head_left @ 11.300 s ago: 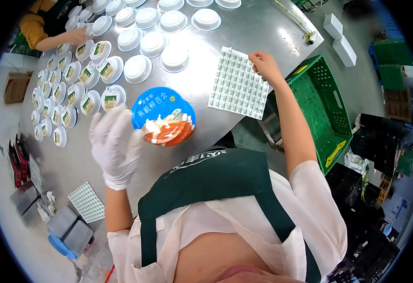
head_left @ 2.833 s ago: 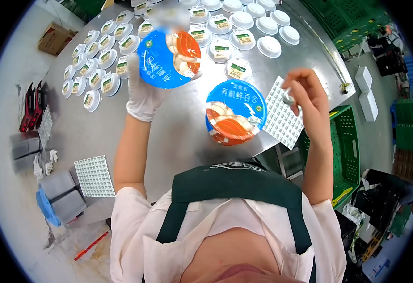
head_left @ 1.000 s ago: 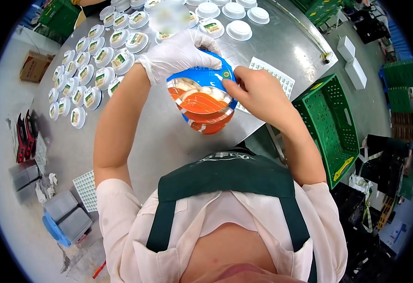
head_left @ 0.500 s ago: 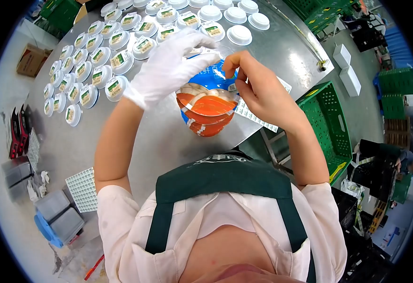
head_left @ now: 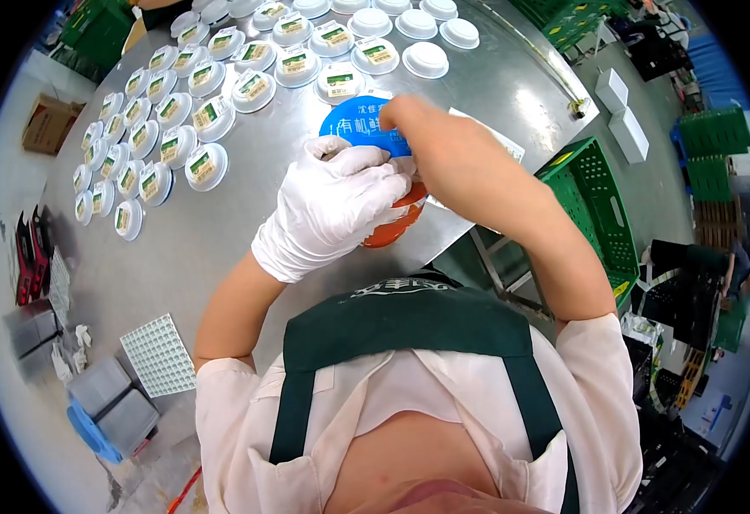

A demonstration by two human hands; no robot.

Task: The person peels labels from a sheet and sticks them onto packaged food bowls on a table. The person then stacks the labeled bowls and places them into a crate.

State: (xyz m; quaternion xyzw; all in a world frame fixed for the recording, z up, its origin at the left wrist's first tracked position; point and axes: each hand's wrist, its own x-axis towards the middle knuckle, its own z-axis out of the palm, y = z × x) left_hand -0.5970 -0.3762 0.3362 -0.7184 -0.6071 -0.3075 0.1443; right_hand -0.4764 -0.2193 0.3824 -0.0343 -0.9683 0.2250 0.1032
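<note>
A blue and orange printed bag (head_left: 356,120) lies on the steel table in front of me, its blue top with white characters facing up. My left hand (head_left: 336,197), in a white glove, lies across the middle of the bag with its fingers curled onto it. My bare right hand (head_left: 444,141) is at the bag's upper right, bent fingers closed at its edge; the fingertips are partly hidden. The orange lower end (head_left: 396,227) shows below the gloved fingers. A white sheet (head_left: 508,147) lies partly under my right hand.
Several white lidded tubs (head_left: 208,167) with green and yellow labels cover the far and left table (head_left: 221,248). A green crate (head_left: 602,214) stands at the right edge. A sheet of small labels (head_left: 159,355) is at lower left. White foam boxes (head_left: 628,133) lie farther right.
My left hand has come down from the bag's top onto its middle, fingers curling in. My right hand has shifted slightly left, over the bag's upper right edge. More of the blue top shows.
</note>
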